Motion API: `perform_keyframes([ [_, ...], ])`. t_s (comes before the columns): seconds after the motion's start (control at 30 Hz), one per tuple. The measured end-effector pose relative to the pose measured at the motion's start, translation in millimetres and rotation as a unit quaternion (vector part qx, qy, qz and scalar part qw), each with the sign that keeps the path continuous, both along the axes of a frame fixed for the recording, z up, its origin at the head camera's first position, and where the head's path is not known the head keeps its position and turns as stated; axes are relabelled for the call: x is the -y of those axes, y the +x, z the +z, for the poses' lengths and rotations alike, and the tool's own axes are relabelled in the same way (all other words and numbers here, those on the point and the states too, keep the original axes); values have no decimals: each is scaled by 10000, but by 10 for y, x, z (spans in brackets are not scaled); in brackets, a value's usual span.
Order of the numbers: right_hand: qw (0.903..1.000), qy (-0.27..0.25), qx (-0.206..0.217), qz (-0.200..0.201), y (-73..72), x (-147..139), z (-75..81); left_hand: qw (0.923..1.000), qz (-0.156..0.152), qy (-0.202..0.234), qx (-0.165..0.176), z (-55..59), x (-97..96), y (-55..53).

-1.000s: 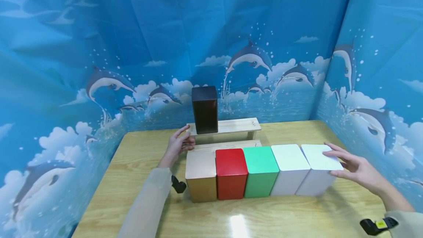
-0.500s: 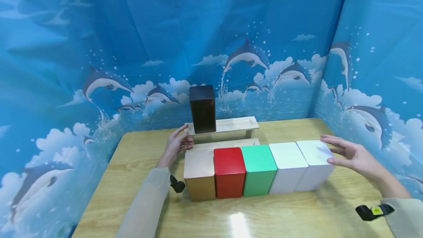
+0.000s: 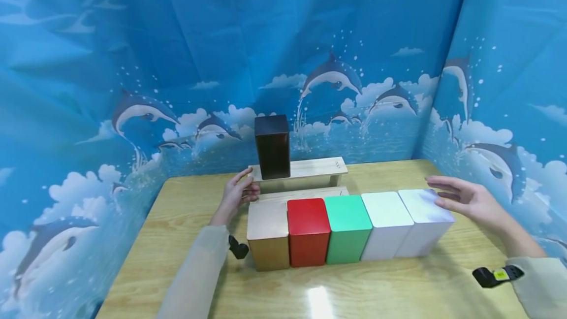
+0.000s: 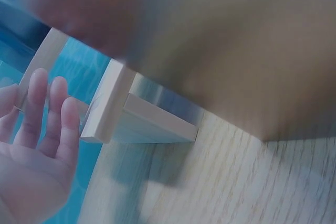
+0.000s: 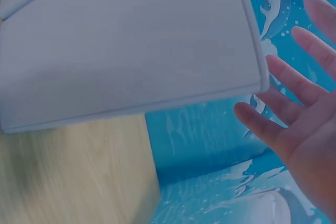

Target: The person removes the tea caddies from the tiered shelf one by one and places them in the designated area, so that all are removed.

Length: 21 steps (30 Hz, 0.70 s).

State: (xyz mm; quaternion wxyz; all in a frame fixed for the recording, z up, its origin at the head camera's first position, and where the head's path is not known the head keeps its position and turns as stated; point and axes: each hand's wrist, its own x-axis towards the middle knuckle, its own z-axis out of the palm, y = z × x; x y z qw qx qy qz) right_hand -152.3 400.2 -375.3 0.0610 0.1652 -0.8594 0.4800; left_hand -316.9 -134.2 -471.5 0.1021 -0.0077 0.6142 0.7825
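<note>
Five upright blocks stand in a row: gold (image 3: 267,220), red (image 3: 308,216), green (image 3: 348,213), white (image 3: 387,209) and a white end block (image 3: 425,206). Behind them is a two-step wooden rack (image 3: 314,167), with a black block (image 3: 272,146) upright on its upper step. My left hand (image 3: 236,193) is at the rack's left end, index finger stretched to the upper step, other fingers loosely bent. My right hand (image 3: 471,201) is beside the white end block, fingers spread and thumb over its top edge. Contact there is unclear; in the right wrist view the fingers (image 5: 294,80) are by its corner.
A wooden table (image 3: 177,240) carries everything. Blue dolphin-print sheets (image 3: 212,63) rise behind it and along both sides. The gold block stands close to my left wrist.
My right hand has slid away from me and slightly left, its thumb shifting from the end block's near side to over its top. The left hand keeps its place; the view shifts slightly.
</note>
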Motion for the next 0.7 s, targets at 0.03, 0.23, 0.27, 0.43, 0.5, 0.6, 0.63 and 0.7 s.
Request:
perform_keyframes([
  [0.03,10000,44,-22,-28,-13,12,16,10000,28,33,-13,-16,-4,-5],
  [0.23,9988,441,-28,-193,-57,87,117,9998,92,195,-27,-67,-10,-18],
  [0.27,9987,453,22,-218,-65,104,133,9998,91,190,-33,-69,-8,-19],
  [0.43,9985,300,300,-343,-136,216,199,9999,107,122,-56,-52,-7,-20],
  [0.5,9990,279,231,-245,-176,267,210,9999,107,86,-55,-41,-10,-21],
  [0.6,9996,275,-31,-10,-244,351,212,9999,91,64,-13,-29,-8,-26],
  [0.63,9995,269,-119,74,-267,379,210,9999,93,80,27,-23,-8,-25],
  [0.7,9993,218,-222,188,-312,434,206,9998,79,127,118,-8,-1,-22],
])
